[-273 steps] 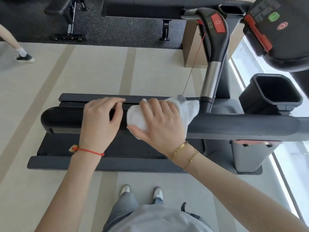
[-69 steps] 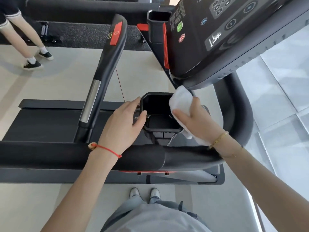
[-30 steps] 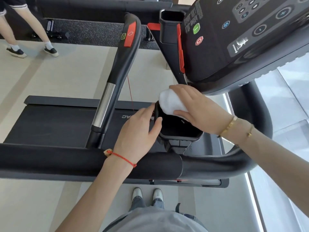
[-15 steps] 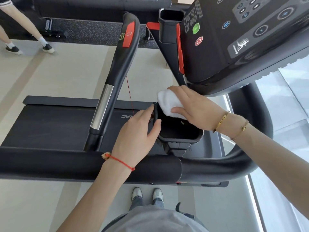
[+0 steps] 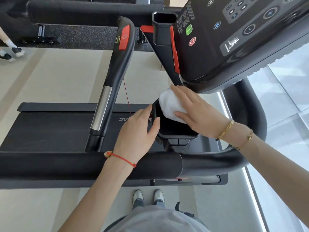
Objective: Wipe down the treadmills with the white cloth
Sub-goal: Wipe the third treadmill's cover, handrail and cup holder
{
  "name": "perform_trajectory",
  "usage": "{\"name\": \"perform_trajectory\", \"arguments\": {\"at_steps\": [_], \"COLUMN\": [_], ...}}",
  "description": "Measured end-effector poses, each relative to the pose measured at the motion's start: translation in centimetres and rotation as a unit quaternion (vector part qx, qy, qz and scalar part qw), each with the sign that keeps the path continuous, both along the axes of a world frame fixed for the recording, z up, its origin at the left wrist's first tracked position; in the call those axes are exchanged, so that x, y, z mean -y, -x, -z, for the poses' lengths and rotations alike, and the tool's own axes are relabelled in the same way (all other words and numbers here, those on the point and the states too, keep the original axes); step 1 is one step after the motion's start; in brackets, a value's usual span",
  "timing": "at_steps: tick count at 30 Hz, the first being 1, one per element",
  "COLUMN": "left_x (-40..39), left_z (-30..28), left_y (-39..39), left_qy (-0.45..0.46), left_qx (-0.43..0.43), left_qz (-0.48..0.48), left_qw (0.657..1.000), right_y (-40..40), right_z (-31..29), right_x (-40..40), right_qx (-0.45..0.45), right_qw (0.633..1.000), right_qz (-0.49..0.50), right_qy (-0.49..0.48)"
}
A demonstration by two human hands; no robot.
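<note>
A black treadmill fills the view, its thick padded handrail [image 5: 66, 164] running across in front of me. A black cup holder [image 5: 177, 133] sits just beyond the rail. My right hand [image 5: 199, 114] presses a folded white cloth [image 5: 168, 104] against the holder's far rim and inner wall. My left hand [image 5: 138, 131] grips the holder's left edge, thumb on the rim. The console [image 5: 234, 36] with green and red buttons hangs above the right hand.
A slanted handle [image 5: 117, 64] with a red pad and chrome section rises left of the holder. The belt deck [image 5: 50, 128] lies below. A second cup holder [image 5: 164, 27] is farther back. Another person's feet [image 5: 10, 52] are at far left. My shoes [image 5: 148, 196] stand on pale floor.
The right hand has flattened and slid the cloth a little to the right along the holder's far rim. The left hand stays on the holder's left edge. The other person's feet moved left.
</note>
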State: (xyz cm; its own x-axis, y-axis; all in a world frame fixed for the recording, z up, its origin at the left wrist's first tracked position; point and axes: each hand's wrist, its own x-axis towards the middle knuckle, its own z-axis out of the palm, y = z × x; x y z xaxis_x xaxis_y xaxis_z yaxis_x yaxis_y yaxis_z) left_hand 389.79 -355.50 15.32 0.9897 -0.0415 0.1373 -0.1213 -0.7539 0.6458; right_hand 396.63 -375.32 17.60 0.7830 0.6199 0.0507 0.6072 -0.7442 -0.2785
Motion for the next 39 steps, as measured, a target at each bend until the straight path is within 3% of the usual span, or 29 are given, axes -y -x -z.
{"name": "perform_trajectory", "arguments": {"at_steps": [5,9,15,19,23,32,35,39], "left_x": [-0.1,-0.1,0.0,-0.1,-0.1,0.0,0.0,0.0], "left_z": [0.1,0.1,0.4,0.5,0.5,0.3,0.2,0.2], "left_y": [0.0,-0.1,-0.1,-0.1,-0.1,-0.1,-0.1,-0.1], "left_qy": [-0.006,-0.008,-0.013,-0.017,-0.023,-0.029,-0.026,-0.02], "left_qx": [-0.001,-0.001,0.003,0.007,0.018,0.014,0.01,0.008], "left_qz": [0.0,0.001,0.007,0.009,0.01,0.015,0.015,0.015], "left_qw": [1.0,1.0,1.0,1.0,1.0,0.999,0.999,1.0], "right_y": [0.7,2.1,5.1,6.5,7.4,2.4,1.6,3.7], "right_z": [-0.1,-0.2,-1.0,-1.7,-2.0,0.3,0.4,1.4], "right_x": [-0.2,-0.1,1.0,1.0,2.1,-0.8,-0.9,-0.3], "right_qx": [-0.019,0.02,0.081,0.103,0.045,-0.192,-0.218,-0.224], "right_qw": [0.994,0.988,0.971,0.97,0.962,0.913,0.897,0.898], "right_qz": [0.046,0.092,0.189,0.21,0.271,0.32,0.333,0.355], "right_qy": [-0.092,-0.123,-0.119,-0.059,0.01,-0.164,-0.191,-0.13]}}
